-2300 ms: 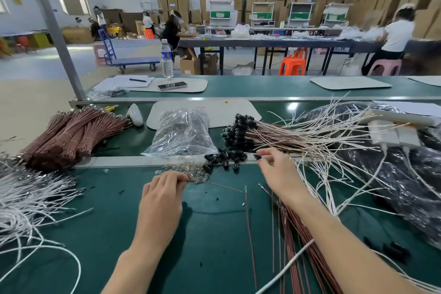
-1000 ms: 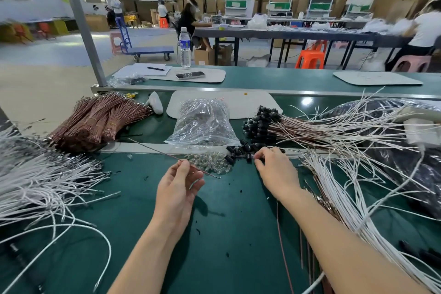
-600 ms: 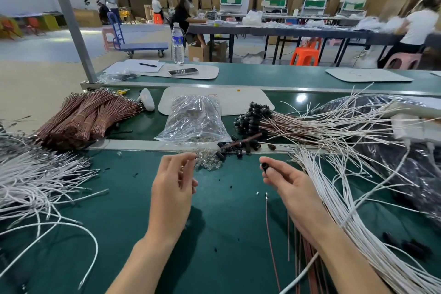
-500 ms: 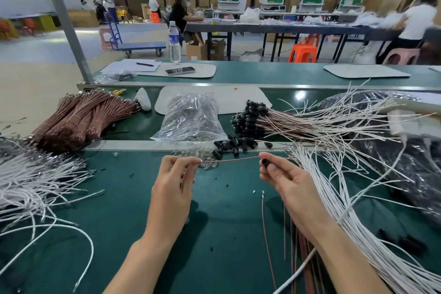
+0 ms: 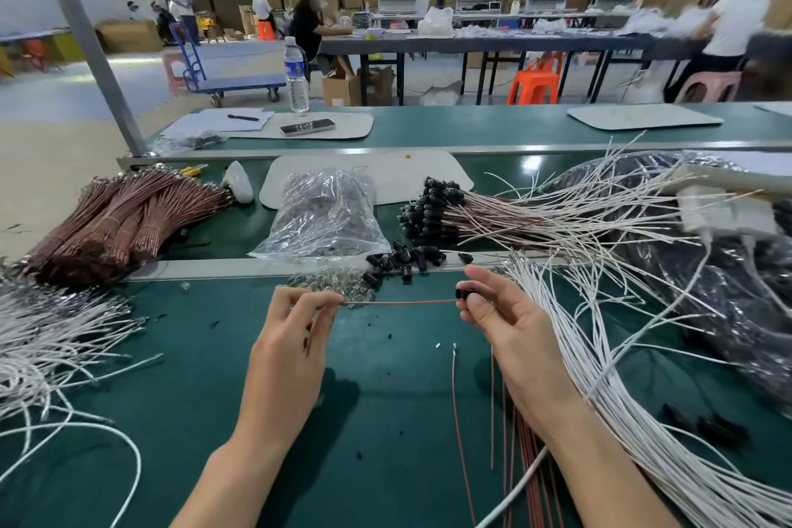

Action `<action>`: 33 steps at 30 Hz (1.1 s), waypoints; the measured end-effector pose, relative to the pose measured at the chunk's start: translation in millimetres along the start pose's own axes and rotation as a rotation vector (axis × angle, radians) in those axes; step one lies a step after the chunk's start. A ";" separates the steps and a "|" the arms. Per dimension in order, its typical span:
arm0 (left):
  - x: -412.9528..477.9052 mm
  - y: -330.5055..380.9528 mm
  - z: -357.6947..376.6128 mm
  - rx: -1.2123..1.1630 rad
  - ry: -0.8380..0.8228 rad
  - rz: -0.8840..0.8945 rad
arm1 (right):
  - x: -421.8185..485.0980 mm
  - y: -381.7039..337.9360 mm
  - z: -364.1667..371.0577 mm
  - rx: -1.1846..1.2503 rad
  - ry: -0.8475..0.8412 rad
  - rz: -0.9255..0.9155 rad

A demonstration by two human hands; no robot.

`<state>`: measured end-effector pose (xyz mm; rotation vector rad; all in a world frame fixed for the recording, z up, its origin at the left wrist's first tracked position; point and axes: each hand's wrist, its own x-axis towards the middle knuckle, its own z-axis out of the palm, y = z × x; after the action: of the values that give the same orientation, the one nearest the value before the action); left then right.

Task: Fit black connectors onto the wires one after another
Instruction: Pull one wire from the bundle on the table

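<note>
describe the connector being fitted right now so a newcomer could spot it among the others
Start at the near green bench and find the right hand. Its fingertips pinch one black connector at the end of a thin brown wire stretched across to the left hand. Unlike the loose connectors heaped just behind, it is held off the bench.

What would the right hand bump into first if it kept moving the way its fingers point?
Probably the loose black connectors scattered just beyond the right hand, which pinches a connector at the end of the wire; depth is unclear.
</note>
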<state>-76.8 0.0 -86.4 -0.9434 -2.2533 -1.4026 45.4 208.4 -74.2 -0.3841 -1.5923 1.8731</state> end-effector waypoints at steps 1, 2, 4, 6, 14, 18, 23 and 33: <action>0.0 -0.4 0.1 0.002 0.000 0.000 | -0.6 -0.3 0.2 0.003 -0.002 -0.001; 0.0 -0.7 -0.1 0.003 0.000 0.000 | -1.1 -0.8 -0.1 0.005 -0.002 -0.002; -0.3 -1.2 -1.0 0.003 0.002 -0.003 | -1.3 -1.5 -0.8 -0.001 0.003 -0.003; -0.8 -1.3 -1.7 -0.002 0.001 -0.009 | -1.8 -1.9 -1.2 -0.009 0.003 -0.002; -1.4 -0.9 -1.6 0.040 -0.007 -0.019 | -4.2 -2.7 -2.0 -0.009 0.014 -0.023; -2.1 -0.5 -1.1 0.042 -0.018 -0.024 | -4.2 -2.3 -2.5 -0.038 -0.008 -0.039; -1.9 -0.6 -0.8 0.036 -0.034 -0.013 | -3.2 -1.4 -3.9 -0.053 -0.012 -0.043; -2.2 -2.0 0.8 0.026 -0.067 -0.007 | -1.8 -0.3 -7.9 0.013 0.004 -0.009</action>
<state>-76.5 -0.7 -89.4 -0.9897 -2.3196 -1.3606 51.5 213.3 -76.0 -0.3742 -1.5759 1.8740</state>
